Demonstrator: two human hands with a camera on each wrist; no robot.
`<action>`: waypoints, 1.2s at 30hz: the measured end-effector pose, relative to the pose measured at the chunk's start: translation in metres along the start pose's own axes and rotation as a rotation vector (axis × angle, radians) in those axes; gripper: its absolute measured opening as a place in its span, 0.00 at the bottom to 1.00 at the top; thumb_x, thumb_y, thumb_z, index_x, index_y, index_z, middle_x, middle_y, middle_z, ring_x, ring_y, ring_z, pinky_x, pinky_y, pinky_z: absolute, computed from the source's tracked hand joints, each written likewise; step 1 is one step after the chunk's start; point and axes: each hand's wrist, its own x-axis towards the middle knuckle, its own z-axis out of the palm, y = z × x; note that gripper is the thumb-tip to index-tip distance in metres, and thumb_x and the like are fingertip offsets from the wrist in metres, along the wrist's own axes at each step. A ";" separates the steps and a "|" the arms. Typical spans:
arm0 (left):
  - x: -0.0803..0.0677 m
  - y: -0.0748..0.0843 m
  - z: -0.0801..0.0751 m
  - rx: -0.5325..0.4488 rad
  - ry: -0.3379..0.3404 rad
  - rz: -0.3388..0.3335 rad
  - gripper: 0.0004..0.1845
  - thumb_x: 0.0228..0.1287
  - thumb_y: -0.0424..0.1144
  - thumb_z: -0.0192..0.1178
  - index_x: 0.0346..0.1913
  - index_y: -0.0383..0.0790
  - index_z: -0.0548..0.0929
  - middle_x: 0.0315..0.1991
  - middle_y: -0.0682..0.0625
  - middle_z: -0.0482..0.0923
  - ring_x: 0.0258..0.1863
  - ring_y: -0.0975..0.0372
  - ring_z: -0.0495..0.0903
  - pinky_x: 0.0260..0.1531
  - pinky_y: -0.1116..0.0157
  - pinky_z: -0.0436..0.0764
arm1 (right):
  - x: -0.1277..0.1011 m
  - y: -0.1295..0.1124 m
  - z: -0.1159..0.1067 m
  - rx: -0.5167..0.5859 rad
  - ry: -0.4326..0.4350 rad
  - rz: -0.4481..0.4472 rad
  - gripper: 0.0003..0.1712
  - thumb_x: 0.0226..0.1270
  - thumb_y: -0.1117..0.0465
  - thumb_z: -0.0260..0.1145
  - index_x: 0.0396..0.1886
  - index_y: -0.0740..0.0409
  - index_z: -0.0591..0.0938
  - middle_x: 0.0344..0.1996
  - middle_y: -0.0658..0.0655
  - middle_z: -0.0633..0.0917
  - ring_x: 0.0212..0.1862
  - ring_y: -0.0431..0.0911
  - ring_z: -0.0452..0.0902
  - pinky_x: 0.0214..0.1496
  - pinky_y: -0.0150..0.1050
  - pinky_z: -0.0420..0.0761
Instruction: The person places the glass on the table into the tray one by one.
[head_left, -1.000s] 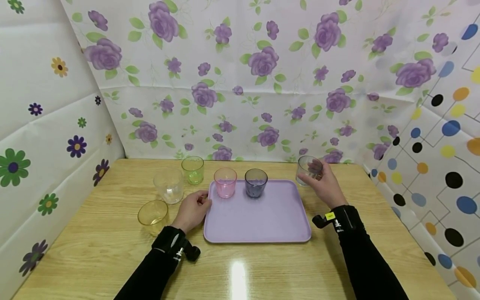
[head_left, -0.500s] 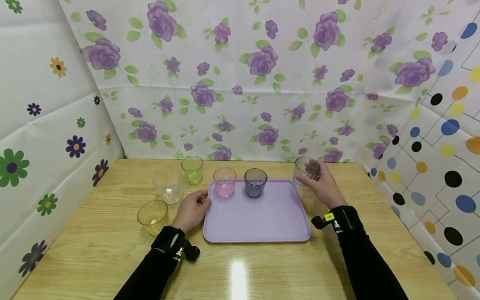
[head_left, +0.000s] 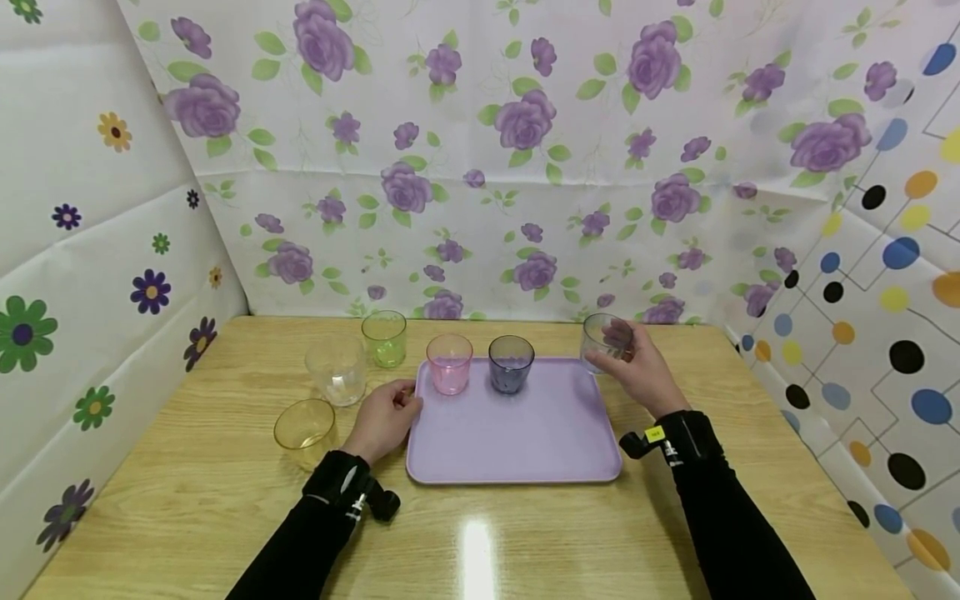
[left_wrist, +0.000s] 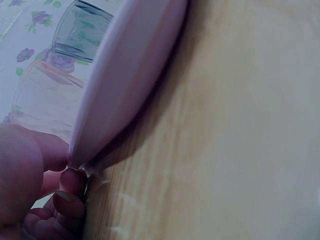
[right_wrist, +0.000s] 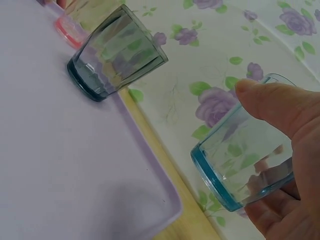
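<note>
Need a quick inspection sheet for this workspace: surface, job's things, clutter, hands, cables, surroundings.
Surface: wooden table, glare spot near the front edge.
Job's things: lilac tray flat on the table, carrying a pink cup and a dark blue cup, both upright; light blue cup held off the table by the tray's far right corner.
Clutter: green cup, clear cup and yellow cup, upright on the table left of the tray.
Hands: left hand pinches the tray's left rim; right hand grips the light blue cup.
Cables: nothing seen.
Surroundings: flower-print and dot-print sheets as walls.
</note>
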 end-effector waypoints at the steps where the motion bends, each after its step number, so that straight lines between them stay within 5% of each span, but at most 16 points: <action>1: 0.000 0.000 0.000 -0.001 0.000 0.000 0.23 0.79 0.37 0.62 0.71 0.29 0.82 0.42 0.43 0.84 0.39 0.58 0.80 0.41 0.64 0.78 | 0.000 0.000 0.000 -0.002 -0.003 0.001 0.58 0.76 0.41 0.75 0.90 0.58 0.53 0.83 0.67 0.66 0.85 0.61 0.61 0.87 0.61 0.59; 36: -0.001 0.000 0.001 0.002 0.006 0.036 0.22 0.79 0.36 0.62 0.69 0.26 0.82 0.41 0.43 0.84 0.39 0.58 0.82 0.40 0.65 0.78 | -0.001 0.005 0.023 0.026 -0.083 -0.027 0.54 0.76 0.47 0.76 0.88 0.58 0.56 0.81 0.68 0.68 0.83 0.61 0.63 0.86 0.61 0.60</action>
